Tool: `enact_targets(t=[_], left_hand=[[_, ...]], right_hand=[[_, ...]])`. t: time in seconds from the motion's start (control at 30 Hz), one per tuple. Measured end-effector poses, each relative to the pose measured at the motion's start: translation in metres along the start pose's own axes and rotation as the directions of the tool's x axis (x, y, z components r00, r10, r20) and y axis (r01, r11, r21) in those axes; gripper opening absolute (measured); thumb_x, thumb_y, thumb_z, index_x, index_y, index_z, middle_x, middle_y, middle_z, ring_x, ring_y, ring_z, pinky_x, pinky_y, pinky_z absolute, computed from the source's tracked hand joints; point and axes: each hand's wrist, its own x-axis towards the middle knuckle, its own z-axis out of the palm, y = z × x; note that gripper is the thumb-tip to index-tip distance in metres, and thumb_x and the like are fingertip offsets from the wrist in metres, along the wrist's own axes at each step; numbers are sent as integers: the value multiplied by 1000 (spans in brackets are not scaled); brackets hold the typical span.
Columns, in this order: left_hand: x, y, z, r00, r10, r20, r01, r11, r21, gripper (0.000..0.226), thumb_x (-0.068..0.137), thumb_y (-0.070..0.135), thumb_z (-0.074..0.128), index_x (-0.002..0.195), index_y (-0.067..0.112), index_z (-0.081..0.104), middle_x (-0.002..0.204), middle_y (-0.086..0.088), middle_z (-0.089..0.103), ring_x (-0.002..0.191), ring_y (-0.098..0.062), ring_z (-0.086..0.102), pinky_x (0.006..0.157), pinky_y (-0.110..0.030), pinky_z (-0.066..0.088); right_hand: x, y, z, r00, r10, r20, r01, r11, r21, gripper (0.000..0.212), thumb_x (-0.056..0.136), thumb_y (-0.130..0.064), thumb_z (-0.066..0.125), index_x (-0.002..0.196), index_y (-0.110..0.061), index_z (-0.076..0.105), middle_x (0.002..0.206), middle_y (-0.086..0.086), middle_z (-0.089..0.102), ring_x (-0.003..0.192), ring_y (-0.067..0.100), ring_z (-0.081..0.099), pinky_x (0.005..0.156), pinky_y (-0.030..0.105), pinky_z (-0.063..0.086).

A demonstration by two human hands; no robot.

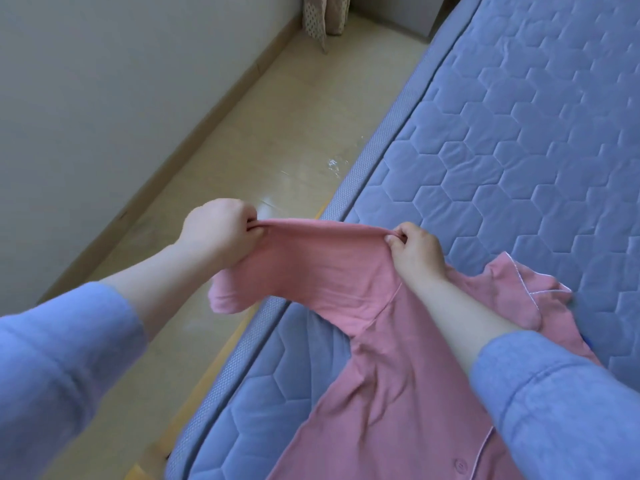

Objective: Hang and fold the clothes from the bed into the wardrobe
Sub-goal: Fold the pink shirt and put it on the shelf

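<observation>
A pink button-up shirt with white piping lies across the near part of the blue quilted bed. Its sleeve is lifted and stretched between my hands above the bed's edge. My left hand pinches the sleeve's top fold near the cuff, out over the floor. My right hand pinches the same fold near the shoulder. The cuff hangs down below my left hand. The shirt's body and collar rest on the mattress, partly hidden under my right forearm. No wardrobe is in view.
A strip of beige floor runs between the bed's left edge and a pale wall with a wooden skirting board. A patterned curtain hangs at the far end. The bed's far part is bare mattress.
</observation>
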Motion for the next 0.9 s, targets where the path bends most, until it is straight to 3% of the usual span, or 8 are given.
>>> enact_targets(t=[0.13,0.23,0.37,0.5,0.57,0.63,0.73,0.9], left_hand=[[2,-20,9,965,-43,258,22,996,85,34,82,29,51,54,13,40,52,0,39,55,-23,39,54,-29,26],[-2,-36,10,925,-90,369,139,984,-110,31,84,24,53,56,11,46,52,1,43,52,-19,41,50,-27,25],[-2,-52,8,930,-168,326,325,790,-521,30,86,29,60,64,11,65,57,-2,68,62,-20,64,61,-31,49],[1,-48,5,956,-148,255,267,804,-531,40,87,39,64,64,6,58,52,4,52,55,-17,47,53,-28,36],[2,-43,-2,966,-142,218,241,800,-549,44,85,41,65,59,8,51,49,6,42,50,-14,40,47,-25,33],[2,-36,-14,973,-108,203,205,807,-554,46,84,43,65,53,15,46,44,10,36,45,-12,37,40,-21,32],[2,-25,-37,972,-85,219,204,770,-605,43,85,43,64,51,19,51,41,11,34,37,-11,36,38,-22,38],[2,13,-70,958,3,287,232,582,-780,34,89,35,65,87,1,65,66,-8,50,53,-18,49,49,-28,45]], right_hand=[[1,3,11,999,33,-23,-33,999,4,12,94,-18,58,89,-7,63,100,15,68,97,34,60,76,36,41],[0,6,16,998,55,-5,-55,998,16,10,93,-16,59,93,-7,63,101,13,67,99,32,60,74,31,37],[-22,-8,14,997,52,-50,-47,994,99,29,89,-10,61,118,-7,59,123,12,58,102,32,60,94,33,42],[-75,-15,15,970,141,-198,-95,969,227,17,81,-3,62,94,-14,59,90,1,62,86,28,61,74,29,39],[-96,-10,21,946,321,-45,-298,917,265,16,82,-10,64,97,-16,62,83,-3,61,91,27,63,72,26,37],[-103,-5,32,880,451,147,-474,833,286,33,84,-12,63,117,-10,60,96,1,65,103,28,63,86,30,46],[-99,-14,46,817,452,359,-576,667,473,53,88,-7,60,139,-9,46,124,12,63,118,30,59,106,46,44],[-85,-25,44,755,357,550,-655,369,659,60,97,-8,50,151,-23,28,141,3,52,121,19,55,110,44,38]])
